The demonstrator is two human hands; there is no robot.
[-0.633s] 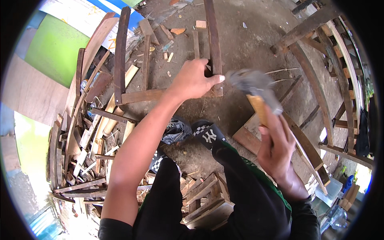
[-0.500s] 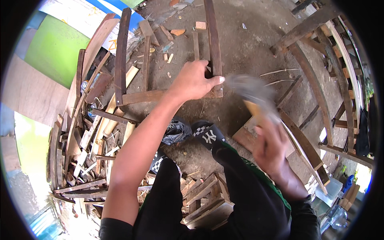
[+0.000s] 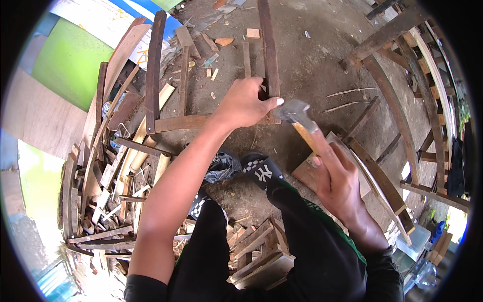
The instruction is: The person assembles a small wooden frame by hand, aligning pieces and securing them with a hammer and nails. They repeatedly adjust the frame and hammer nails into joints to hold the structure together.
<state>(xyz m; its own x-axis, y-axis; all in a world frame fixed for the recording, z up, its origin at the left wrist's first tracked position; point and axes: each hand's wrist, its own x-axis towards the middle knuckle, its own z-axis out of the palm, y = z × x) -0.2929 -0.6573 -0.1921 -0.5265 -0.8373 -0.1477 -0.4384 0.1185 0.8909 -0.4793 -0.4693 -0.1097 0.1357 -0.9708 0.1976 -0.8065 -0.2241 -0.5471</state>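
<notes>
In front of me stands a dark wooden frame [image 3: 183, 123], with two long side pieces joined by a crosspiece at the near end. My left hand [image 3: 244, 103] is closed around its near right corner, thumb pointing right along the joint. A hammer [image 3: 302, 128] with a grey metal head and yellowish wooden handle is in my right hand [image 3: 339, 178], fingers wrapped round the handle. Its head is at the outer side of the corner, close by my left thumb; whether it touches the wood I cannot tell. Any nail there is not visible.
Scrap wood [image 3: 118, 186] lies heaped on the left. A flat board [image 3: 312, 168] rests on the ground below the hammer. More wooden frames [image 3: 397, 108] stand at the right. A low wooden stool-like piece [image 3: 264, 256] sits between my legs, and a black plastic bag [image 3: 221, 166] near my feet.
The hammer, blurred by motion before, now shows sharply, its head slightly further left against the frame's corner. My left hand keeps its hold in the same place.
</notes>
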